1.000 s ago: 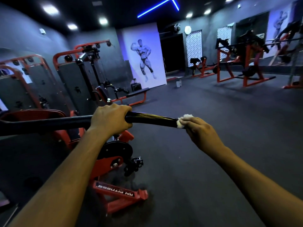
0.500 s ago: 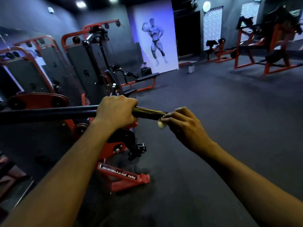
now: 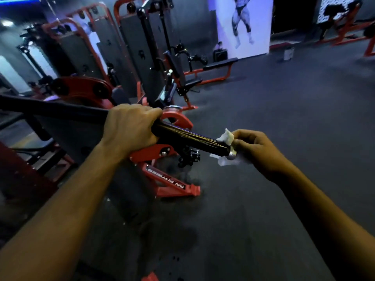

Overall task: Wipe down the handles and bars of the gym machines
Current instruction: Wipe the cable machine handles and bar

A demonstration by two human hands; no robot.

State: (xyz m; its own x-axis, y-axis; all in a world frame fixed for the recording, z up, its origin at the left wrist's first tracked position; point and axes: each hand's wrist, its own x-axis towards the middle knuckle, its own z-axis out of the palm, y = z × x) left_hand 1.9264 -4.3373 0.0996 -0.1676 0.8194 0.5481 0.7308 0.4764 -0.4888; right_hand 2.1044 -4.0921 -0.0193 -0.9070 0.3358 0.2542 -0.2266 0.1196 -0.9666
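A long black bar (image 3: 188, 139) of a red gym machine runs from the left edge to the middle, ending in a shiny metal cap (image 3: 232, 154). My left hand (image 3: 132, 126) grips the bar from above, fingers curled round it. My right hand (image 3: 257, 150) pinches a crumpled white cloth (image 3: 226, 137) at the bar's capped end; the cloth wraps over and under the tip.
The machine's red frame and foot (image 3: 172, 185) stand on the dark rubber floor below the bar. Red and grey cable machines (image 3: 142, 47) line the left wall, with a bench (image 3: 220, 64) beyond. More red equipment (image 3: 345, 27) stands far right. A poster (image 3: 243, 23) hangs on the back wall.
The view has tipped downward. My right hand slid outward with the cloth to the bar's end, exposing the metal cap. My left hand kept its grip on the bar.
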